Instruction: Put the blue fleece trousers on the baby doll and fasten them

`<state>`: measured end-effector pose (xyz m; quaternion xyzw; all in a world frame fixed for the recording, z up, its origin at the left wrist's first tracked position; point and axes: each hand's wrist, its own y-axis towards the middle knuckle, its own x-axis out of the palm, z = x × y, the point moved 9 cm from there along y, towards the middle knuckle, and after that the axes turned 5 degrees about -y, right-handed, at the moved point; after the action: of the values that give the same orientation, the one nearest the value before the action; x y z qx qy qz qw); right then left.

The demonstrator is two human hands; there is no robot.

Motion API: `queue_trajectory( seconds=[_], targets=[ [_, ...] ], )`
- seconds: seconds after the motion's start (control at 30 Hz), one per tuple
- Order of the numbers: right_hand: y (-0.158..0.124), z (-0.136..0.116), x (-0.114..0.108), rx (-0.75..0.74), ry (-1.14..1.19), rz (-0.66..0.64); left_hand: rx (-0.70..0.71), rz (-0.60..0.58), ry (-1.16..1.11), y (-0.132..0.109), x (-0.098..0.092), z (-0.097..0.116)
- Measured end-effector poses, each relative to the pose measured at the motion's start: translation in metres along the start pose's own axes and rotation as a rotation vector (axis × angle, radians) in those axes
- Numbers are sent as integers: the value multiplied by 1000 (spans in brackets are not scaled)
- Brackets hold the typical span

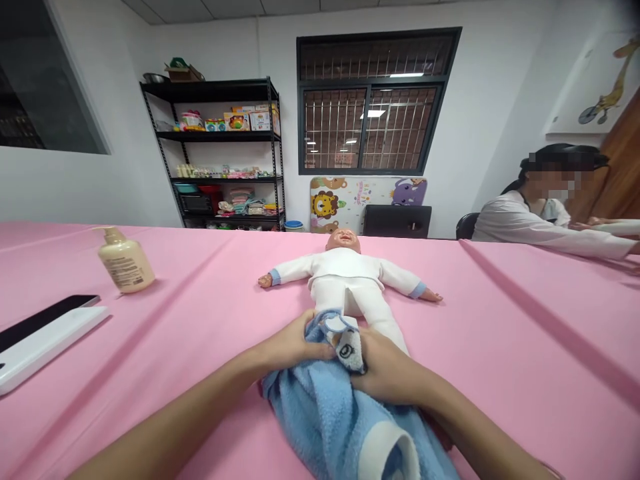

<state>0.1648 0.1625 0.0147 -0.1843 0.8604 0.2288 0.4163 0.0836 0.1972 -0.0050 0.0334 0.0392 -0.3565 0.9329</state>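
A baby doll [350, 270] in white clothes lies on its back on the pink table [500, 347], head away from me, arms spread. A blue fleece garment [330, 407] with white cuffs is bunched over the doll's legs. My left hand [293, 347] grips the garment's upper edge on the left, fingers closed round the cloth. My right hand [383, 367] holds the garment's right side next to a small animal patch [350, 350], fingers pressed on the cloth beside the doll's leg.
A cream pump bottle [125, 263] stands at the left. A white box with a dark phone [43, 337] lies at the left edge. Another person in white [545, 220] sits at the far right. Black shelves with toys [225, 153] and a chair [397, 220] stand behind.
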Motion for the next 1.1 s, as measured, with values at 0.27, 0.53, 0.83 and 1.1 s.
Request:
queue_trajectory(
  seconds=[0.27, 0.53, 0.83, 1.1],
  targets=[
    [-8, 19, -12, 215, 538, 26, -32, -70, -368, -8, 6, 6],
    [-7, 16, -18, 175, 1119, 74, -40, -214, -515, -23, 22, 28],
    [-8, 36, -9, 286, 1329, 178, -144, -297, -633, -30, 42, 19],
    [-7, 28, -14, 272, 1123, 119, -1, 161, -454, -18, 4, 21]
  ],
)
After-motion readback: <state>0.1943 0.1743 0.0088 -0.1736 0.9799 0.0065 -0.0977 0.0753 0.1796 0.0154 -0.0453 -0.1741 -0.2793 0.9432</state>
